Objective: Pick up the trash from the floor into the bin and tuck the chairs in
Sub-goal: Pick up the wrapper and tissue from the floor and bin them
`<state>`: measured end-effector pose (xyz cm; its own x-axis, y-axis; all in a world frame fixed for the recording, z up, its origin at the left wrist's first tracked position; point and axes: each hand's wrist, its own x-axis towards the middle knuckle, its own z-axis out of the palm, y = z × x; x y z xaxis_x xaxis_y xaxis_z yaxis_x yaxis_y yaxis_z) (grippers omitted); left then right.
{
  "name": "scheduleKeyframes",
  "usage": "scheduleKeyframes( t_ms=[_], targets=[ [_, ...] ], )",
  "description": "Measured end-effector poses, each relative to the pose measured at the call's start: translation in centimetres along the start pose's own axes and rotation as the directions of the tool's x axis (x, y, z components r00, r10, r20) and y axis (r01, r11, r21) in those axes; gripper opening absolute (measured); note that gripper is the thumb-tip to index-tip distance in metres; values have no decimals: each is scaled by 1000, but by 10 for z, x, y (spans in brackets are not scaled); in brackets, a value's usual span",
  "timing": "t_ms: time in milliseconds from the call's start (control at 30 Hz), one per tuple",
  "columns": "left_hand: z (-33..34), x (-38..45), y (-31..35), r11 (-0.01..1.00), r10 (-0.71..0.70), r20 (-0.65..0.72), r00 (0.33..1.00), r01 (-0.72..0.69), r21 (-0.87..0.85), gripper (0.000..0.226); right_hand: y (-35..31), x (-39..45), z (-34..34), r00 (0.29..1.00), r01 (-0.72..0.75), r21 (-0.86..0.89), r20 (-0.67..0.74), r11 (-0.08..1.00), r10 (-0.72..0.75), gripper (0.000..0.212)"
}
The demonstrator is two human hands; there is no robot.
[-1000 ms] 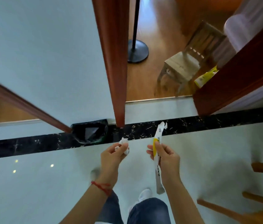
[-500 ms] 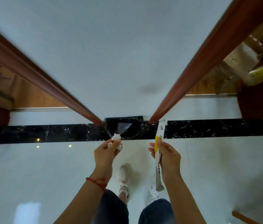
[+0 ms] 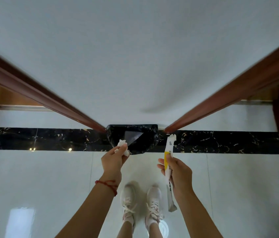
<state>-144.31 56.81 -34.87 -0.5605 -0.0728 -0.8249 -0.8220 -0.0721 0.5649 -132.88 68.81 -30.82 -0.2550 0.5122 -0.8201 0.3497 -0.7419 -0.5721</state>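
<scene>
Head cam: left hand (image 3: 113,160) pinches crumpled white tissue wad (image 3: 123,146), held right over front-left edge of black-bag-lined bin (image 3: 140,140). Right hand (image 3: 178,172) grips long white/yellow plastic wrapper (image 3: 168,162) mid-length, upright, just right of bin, not over it. Bin sits against white wall (image 3: 135,57) on black marble floor strip (image 3: 49,139). White sneakers (image 3: 141,203) below on glossy white tile.

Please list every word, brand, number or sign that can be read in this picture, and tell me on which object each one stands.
None can be read for certain.
Long white and yellow wrapper held by the right hand: dark print runs along it, too small and blurred to read.
Crumpled white paper in the left hand: no print visible.
Black bin: no label visible.
</scene>
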Motion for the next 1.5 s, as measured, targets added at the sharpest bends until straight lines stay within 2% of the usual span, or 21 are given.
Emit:
scheduleKeyframes(
  t_ms=[67,167,233,367,433,533,633,833,900,1033,1200,1267,1400,1500],
  targets=[
    [7,18,-4,999,-42,-33,999,42,-21,23,4,12,3,1000,5,-17,3,1000,-4,14],
    [18,37,-5,994,-109,-33,993,109,-26,14,8,25,7,1000,11,-60,23,998,-9,13],
    [23,44,-2,990,-140,-21,990,140,1,16,9,30,10,999,16,-77,35,997,-14,13],
    [22,46,6,977,-118,-46,992,125,171,28,9,35,14,999,10,-75,41,997,-7,13],
    [15,44,6,954,-41,-51,998,54,294,28,11,36,16,999,-5,-57,39,998,7,14],
    [-1,37,3,865,147,49,988,-153,479,19,14,39,20,999,-33,-48,41,998,35,14],
    [-20,29,-5,652,294,162,942,-322,687,34,21,45,26,996,-84,-69,35,994,86,15],
    [-53,23,-13,356,395,302,868,-447,821,41,36,67,54,977,-213,-97,-7,972,213,14],
    [-62,23,-14,317,391,314,865,-447,836,42,40,77,66,967,-255,-114,-20,960,255,14],
    [-72,22,-14,310,400,316,860,-451,837,42,44,96,90,946,-323,-59,-14,944,323,27],
    [-81,24,-11,323,406,292,866,-435,841,42,46,122,112,959,-281,30,25,959,281,34],
    [-82,25,-11,327,410,287,866,-433,840,42,48,130,115,967,-253,-58,13,966,254,38],
    [-85,25,-11,306,412,304,859,-445,842,43,50,127,107,988,-154,-381,-82,912,133,47],
    [-85,22,-8,269,411,325,852,-454,849,44,49,108,94,999,33,-519,4,854,-36,43]
  ],
)
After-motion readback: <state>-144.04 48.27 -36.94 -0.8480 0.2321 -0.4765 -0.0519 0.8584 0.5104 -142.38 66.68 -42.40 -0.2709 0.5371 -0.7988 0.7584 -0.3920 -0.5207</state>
